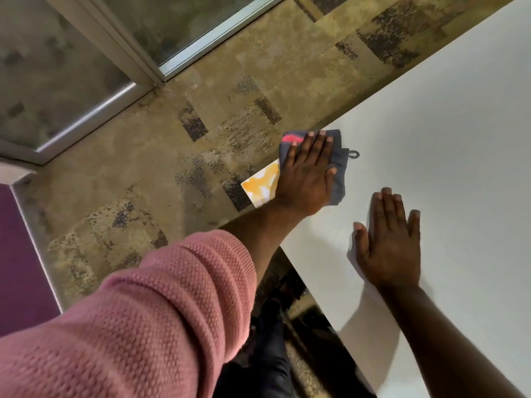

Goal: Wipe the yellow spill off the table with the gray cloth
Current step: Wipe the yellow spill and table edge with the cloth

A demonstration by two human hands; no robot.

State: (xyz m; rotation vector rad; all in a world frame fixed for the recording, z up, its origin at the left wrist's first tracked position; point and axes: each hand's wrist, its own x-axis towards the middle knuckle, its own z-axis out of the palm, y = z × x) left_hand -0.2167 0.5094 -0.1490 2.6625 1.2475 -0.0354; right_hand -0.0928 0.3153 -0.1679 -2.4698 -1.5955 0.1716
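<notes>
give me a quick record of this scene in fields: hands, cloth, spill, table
left hand: flat on the gray cloth, fingers straight, pressing it onto the table
right hand: palm down on bare table, apart from the cloth
gray cloth: bunched near the table's corner, pink patch at its far edge, small loop sticking out
yellow spill: patchy, at the very corner, showing beside the left hand
table: white
task state: spill not yet wiped off

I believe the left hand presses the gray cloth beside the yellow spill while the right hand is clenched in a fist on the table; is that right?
Not quite: the head view shows the right hand lying flat on the table, not clenched; the rest holds.
</notes>
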